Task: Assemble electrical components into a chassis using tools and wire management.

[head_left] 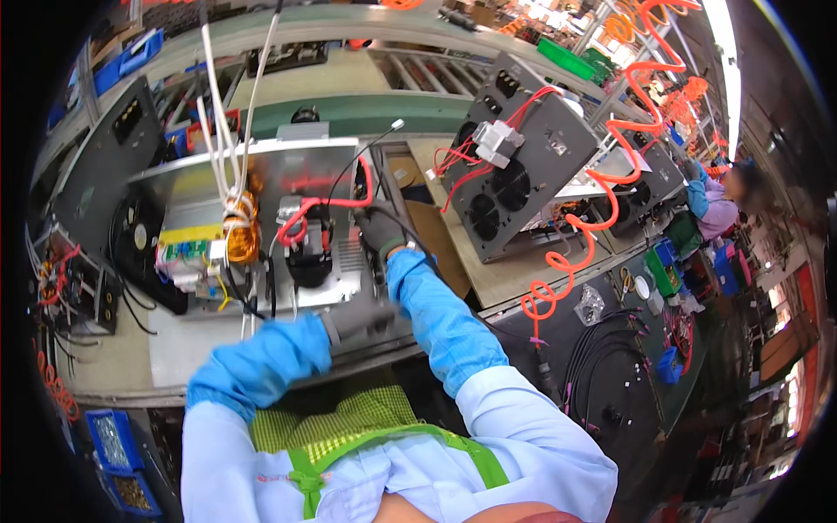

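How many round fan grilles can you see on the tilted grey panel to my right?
3 on the tilted grey panel: one upper left, one at the middle, one lower left. Red wires cross the panel, so a further one may be hidden.

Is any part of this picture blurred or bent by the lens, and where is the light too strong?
Head view: the left hand is smeared by motion blur, the right hand sharper; the conveyor rail bows from fisheye distortion; the upper right corner is washed out by glare.

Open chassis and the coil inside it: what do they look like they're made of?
The open chassis looks like bare sheet metal: silvery, matte, folded edges. The coil looks like copper wire, an orange-gold sheen in wound turns, possibly varnished. The right hand, in a grey glove, rests at the chassis edge.
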